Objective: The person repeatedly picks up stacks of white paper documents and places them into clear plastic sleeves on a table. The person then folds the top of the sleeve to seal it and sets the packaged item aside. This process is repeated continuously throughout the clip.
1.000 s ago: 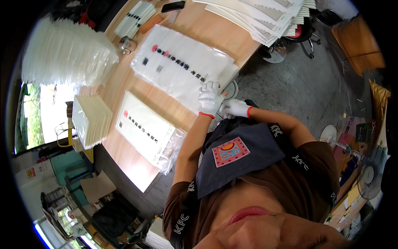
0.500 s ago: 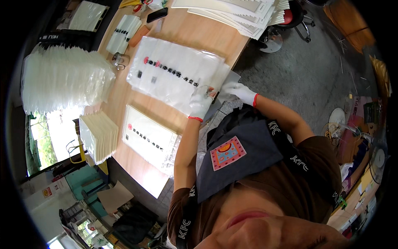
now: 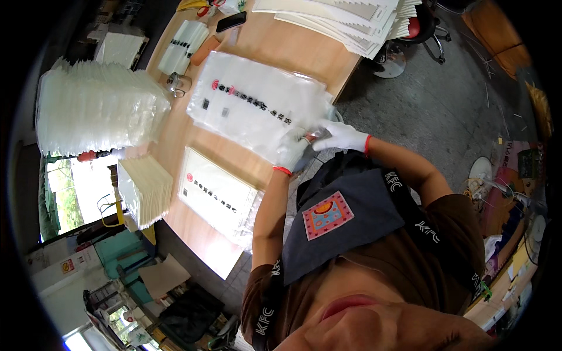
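A stack of clear plastic bags with black and red print lies across the table in front of me. My left hand, in a white glove with a red cuff, is closed at the near right corner of the top bag, its thumb and finger at the edge. Beside it, at the bags' right end, my right hand is gloved likewise, its fingers stretched toward the left hand. Whether it touches the bag is hard to tell. Left of my left forearm lies a pile of printed cream sheets in clear plastic.
Tall stacks of plastic-wrapped sheets and cream boards stand at the left. Across the wooden table are a large pile of white boards, a phone, a glass jar and a bundle of folded bags.
My right hand has come closer to my left, its fingers now spread. Less of the pale sheet shows past the bag's right end. The whole view has shifted slightly.
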Tool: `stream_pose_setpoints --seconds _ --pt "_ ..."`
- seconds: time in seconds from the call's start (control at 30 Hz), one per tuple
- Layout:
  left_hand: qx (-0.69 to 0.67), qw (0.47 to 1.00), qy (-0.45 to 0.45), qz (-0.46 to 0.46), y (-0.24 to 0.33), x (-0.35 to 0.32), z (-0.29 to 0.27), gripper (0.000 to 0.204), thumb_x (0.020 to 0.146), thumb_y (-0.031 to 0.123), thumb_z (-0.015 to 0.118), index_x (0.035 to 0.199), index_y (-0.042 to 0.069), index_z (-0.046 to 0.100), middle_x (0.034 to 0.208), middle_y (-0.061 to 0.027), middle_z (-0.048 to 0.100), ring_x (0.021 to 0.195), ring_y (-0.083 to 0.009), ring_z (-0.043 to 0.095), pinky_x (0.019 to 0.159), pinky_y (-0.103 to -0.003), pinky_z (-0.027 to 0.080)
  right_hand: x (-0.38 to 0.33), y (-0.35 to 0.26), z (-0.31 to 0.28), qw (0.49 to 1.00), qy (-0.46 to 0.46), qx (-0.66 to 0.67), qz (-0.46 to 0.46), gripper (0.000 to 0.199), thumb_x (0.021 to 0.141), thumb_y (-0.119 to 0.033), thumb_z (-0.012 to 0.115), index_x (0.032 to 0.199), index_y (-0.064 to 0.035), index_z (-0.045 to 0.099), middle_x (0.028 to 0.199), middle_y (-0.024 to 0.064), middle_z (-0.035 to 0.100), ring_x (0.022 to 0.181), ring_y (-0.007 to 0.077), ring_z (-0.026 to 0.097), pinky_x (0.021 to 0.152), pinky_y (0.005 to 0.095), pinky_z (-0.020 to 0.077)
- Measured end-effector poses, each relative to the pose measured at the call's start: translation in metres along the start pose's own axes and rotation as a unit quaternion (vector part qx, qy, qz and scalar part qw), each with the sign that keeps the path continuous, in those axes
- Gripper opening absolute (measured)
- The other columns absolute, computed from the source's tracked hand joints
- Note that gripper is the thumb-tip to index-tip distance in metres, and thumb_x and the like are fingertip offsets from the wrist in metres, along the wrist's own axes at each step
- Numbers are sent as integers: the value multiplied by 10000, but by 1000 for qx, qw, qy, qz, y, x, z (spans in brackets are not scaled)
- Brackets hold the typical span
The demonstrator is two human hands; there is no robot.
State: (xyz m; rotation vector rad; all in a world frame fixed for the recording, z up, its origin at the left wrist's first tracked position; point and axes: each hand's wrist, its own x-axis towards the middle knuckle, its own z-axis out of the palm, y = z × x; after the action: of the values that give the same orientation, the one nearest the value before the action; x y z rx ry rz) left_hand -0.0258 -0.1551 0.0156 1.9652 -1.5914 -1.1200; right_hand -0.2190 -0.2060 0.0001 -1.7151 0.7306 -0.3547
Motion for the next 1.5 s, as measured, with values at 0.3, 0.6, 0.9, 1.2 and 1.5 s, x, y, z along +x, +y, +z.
stream_pose_setpoints --seconds 0.3,0.6,0.9,1.2,1.5 --pt "-731 673 36 110 -20 23 -83 292 937 134 513 1224 93 473 803 -21 581 657 -136 553 709 -369 513 19 39 -31 934 104 -334 79 410 879 -455 456 795 -100 643 776 154 633 748 361 611 620 459 463" --pt "-265 955 74 113 95 -2 -53 201 909 18 494 1089 34 581 958 -54 652 604 -79 504 611 -258 463 52 -43 -19 965 160 -132 -160 298 863 -308 602 1051 -80 641 813 75 672 664 229 613 628 380 486" --pt "90 909 112 392 137 -55 -24 179 818 -16 581 976 47 634 857 -130 655 716 -271 633 721 -321 497 10 -143 -71 991 -83 -90 -55 384 817 -317 596 1146 -118 603 983 117 650 895 198 610 794 352 469" --pt "-203 949 139 198 74 28 -87 316 869 -69 485 1176 5 487 1182 -71 578 642 -77 537 582 -177 446 -19 -227 -245 720 354 -526 -281 343 815 -330 631 1091 -128 614 1083 85 611 992 290 581 833 392 472" --pt "-273 927 65 249 148 59 -102 302 844 -55 381 1123 -21 492 1199 -129 562 641 -84 550 584 -200 470 23 -242 -315 772 221 -579 -139 545 721 -511 681 1060 -94 588 1122 126 578 1044 328 537 879 418 440"
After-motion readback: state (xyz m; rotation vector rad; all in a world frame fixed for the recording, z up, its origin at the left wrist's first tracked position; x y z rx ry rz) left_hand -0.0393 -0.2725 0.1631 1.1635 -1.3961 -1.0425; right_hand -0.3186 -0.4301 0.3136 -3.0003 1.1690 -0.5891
